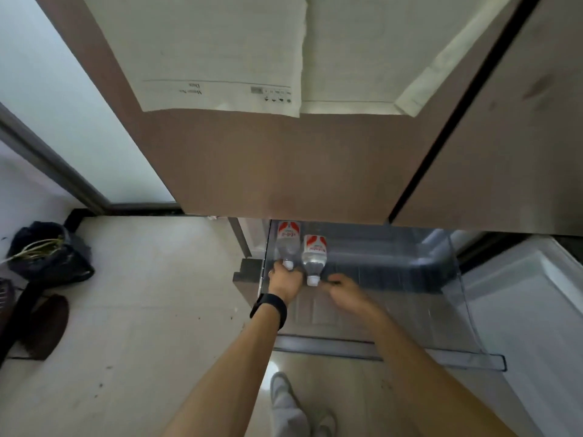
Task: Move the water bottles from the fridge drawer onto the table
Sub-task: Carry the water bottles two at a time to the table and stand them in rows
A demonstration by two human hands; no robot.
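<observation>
Two clear water bottles with red-and-white labels lie side by side in the pulled-out fridge drawer [410, 310], caps toward me. My left hand [285, 280], a black band on its wrist, is closed around the neck of the left bottle [287, 244], near its white cap. The right bottle [314, 257] lies just beside it, its white cap pointing at me. My right hand [342, 293] hovers right of that cap with fingers apart, close to it but not gripping it.
The brown fridge door [284, 159] with taped papers hangs above the drawer. A clear drawer front [467, 351] juts toward me. A dark bag [50, 250] and a slipper [47, 326] lie on the tiled floor at left. My feet stand below.
</observation>
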